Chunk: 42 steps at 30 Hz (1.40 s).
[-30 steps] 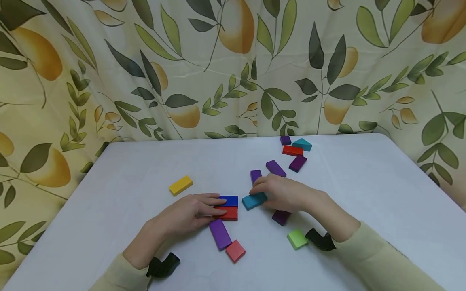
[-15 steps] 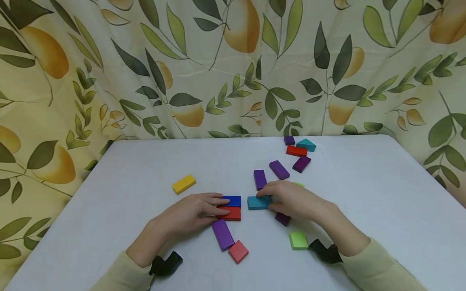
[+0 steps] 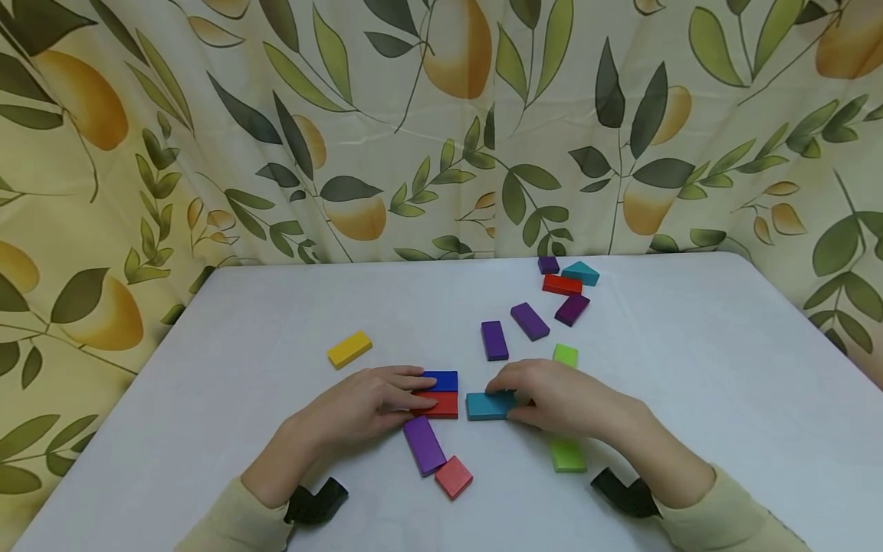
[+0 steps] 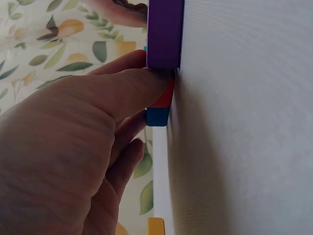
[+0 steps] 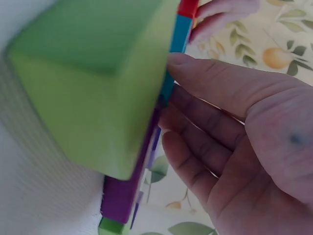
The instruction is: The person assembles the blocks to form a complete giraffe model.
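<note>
Left hand (image 3: 362, 406) there, fingers stretched across the blue block (image 3: 447, 381) and the red block (image 3: 448, 406) on its near side; and the right hand (image 3: 555, 391) pinches the teal block (image 3: 486, 407) between thumb and fingers, just right of the red block, with a purple block (image 3: 424, 446) lying nearer on the desk (image 3: 276, 322).

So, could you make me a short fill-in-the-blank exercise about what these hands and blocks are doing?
The left hand touches a blue block and a ____ one.
The right hand pinches a teal block.
In the head view, a ____ block shows just below that hand.
The coral block lies beside a ____ block.
The yellow block lies nearer the ____ hand.

Missing words: red; green; purple; left.
</note>
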Available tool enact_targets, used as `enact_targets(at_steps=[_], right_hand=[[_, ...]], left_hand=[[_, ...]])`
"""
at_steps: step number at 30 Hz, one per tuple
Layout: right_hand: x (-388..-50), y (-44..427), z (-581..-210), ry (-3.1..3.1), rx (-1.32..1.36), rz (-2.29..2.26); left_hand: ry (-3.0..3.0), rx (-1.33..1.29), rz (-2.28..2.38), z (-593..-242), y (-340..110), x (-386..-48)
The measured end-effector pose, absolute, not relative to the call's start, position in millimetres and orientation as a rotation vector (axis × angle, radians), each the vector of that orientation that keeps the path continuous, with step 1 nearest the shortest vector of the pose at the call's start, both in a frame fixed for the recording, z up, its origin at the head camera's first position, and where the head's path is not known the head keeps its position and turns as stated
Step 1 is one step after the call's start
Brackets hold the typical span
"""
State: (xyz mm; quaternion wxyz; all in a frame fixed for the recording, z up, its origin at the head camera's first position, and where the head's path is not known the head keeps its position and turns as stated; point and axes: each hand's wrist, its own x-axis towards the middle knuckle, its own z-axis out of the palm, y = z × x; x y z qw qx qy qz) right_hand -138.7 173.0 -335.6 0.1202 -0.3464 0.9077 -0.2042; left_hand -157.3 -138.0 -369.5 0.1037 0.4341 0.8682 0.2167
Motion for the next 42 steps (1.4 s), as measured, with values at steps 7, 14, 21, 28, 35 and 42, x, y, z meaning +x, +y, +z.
enact_targets(at_steps=[7, 14, 21, 28, 35, 42], right_hand=[[-138.6, 170.4, -339.4, 2.656, -1.010, -0.612], [-138.0, 167.4, -338.4, 2.622, -1.029, -0.647], [-137.3, 167.4, -338.9, 2.614, -1.024, -0.661], [-138.2, 168.7, -339.0, 2.619, -1.010, -0.670], [-139.3, 169.4, -340.6, 2.617, -1.014, -0.669], [-143.2, 173.4, -337.6, 2.591, -0.994, -0.717]], left_hand=[[2.549, 1.296, 0.654, -370.4, -137.1, -156.9], [2.557, 1.278, 0.649, -368.5, -136.4, -154.6], [2.562, 1.280, 0.608, -367.7, -134.5, -154.0], [2.560, 1.306, 0.586, -367.4, -133.5, -154.2], [2.568, 1.314, 0.575, -368.0, -133.2, -154.4], [2.564, 1.314, 0.581, -367.9, -133.0, -154.3]])
